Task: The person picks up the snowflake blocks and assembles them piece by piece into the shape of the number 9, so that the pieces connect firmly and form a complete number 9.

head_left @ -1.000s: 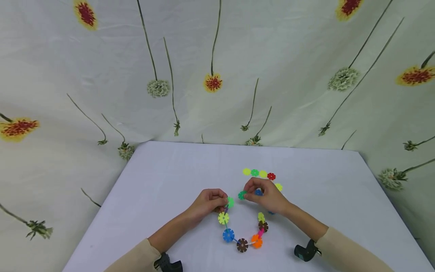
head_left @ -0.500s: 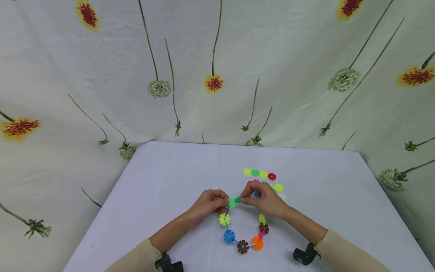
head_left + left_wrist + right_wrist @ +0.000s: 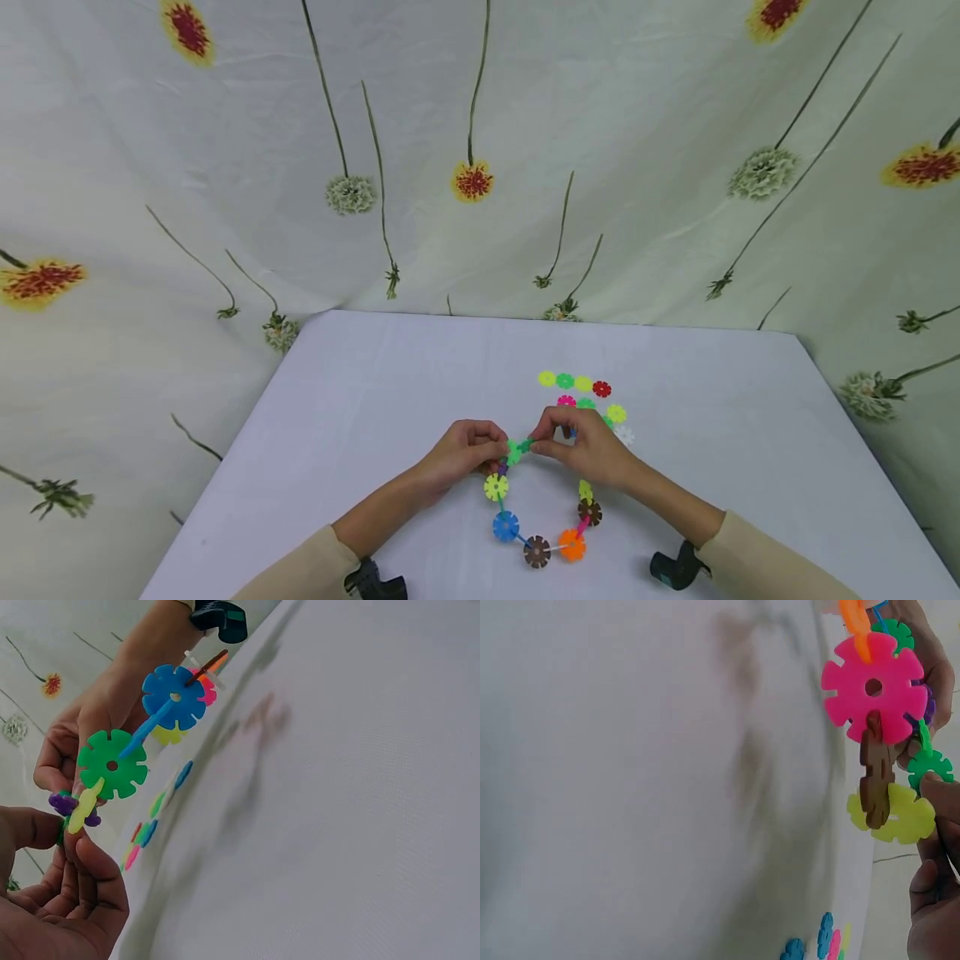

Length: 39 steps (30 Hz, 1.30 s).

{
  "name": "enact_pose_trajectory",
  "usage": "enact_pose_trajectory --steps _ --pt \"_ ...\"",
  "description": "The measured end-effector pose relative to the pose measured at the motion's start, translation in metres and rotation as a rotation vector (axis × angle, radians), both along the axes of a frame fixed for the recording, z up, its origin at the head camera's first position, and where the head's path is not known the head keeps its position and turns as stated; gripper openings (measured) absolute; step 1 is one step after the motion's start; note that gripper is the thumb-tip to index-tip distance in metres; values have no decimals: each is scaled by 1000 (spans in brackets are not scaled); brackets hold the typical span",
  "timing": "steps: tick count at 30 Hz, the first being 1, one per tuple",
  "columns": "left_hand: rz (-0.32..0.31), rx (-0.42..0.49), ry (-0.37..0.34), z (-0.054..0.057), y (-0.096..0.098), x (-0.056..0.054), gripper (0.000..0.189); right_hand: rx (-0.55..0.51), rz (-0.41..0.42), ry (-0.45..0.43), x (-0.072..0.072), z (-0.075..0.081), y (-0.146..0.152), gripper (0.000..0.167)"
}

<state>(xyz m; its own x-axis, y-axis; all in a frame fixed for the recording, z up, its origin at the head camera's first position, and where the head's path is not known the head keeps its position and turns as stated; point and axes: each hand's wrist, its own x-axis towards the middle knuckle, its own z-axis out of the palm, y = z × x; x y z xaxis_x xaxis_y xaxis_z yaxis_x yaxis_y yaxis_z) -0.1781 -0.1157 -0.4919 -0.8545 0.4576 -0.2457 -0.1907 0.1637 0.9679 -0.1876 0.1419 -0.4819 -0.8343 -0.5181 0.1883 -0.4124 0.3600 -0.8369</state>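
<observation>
A curved chain of notched plastic discs hangs from my left hand (image 3: 467, 450), which pinches its upper left end near a light green disc (image 3: 513, 452). My right hand (image 3: 581, 442) pinches a darker green disc (image 3: 527, 446) between thumb and forefinger, its edge meeting the light green one. Down the chain come a yellow disc (image 3: 496, 487), a blue disc (image 3: 506, 526), a brown disc (image 3: 537, 552) and an orange disc (image 3: 572, 545). The pink disc (image 3: 874, 688) faces the right wrist camera. Another yellow disc (image 3: 907, 816) ends the chain below the right hand. Left fingers partly hide a purple disc (image 3: 64, 803).
Loose discs lie flat on the white table (image 3: 375, 375) beyond the right hand, among them a red disc (image 3: 602, 389) and a white disc (image 3: 624, 434). That hand covers some of them. A flower-print cloth (image 3: 645, 125) hangs behind the table.
My right hand has moved left and slightly nearer, bringing the darker green disc against the light green one. The chain's right side has shifted slightly right and down. The left hand has barely moved.
</observation>
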Motion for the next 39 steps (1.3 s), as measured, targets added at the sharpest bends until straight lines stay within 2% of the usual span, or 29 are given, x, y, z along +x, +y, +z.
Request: enact_pose_trajectory --steps 6,10,14,20,25,31,37,39 --pt "-10 -12 6 1 4 -2 21 26 25 141 2 2 1 17" --pt "-37 -40 19 3 6 -1 18 90 80 196 4 5 0 20" --pt "-59 -51 11 3 7 -1 16 103 107 224 5 7 1 19" --pt "-57 -26 10 2 6 -2 20 84 109 233 3 6 3 20" --pt "-46 -17 8 1 5 -1 20 101 111 202 -1 5 7 20" --pt "-38 -11 8 -1 3 -1 22 201 47 138 -8 5 22 20" --pt "-30 -4 -5 -1 0 0 21 297 -19 167 -20 1 39 17" --pt "-31 3 -11 -1 0 1 21 321 -54 152 -25 -2 44 17"
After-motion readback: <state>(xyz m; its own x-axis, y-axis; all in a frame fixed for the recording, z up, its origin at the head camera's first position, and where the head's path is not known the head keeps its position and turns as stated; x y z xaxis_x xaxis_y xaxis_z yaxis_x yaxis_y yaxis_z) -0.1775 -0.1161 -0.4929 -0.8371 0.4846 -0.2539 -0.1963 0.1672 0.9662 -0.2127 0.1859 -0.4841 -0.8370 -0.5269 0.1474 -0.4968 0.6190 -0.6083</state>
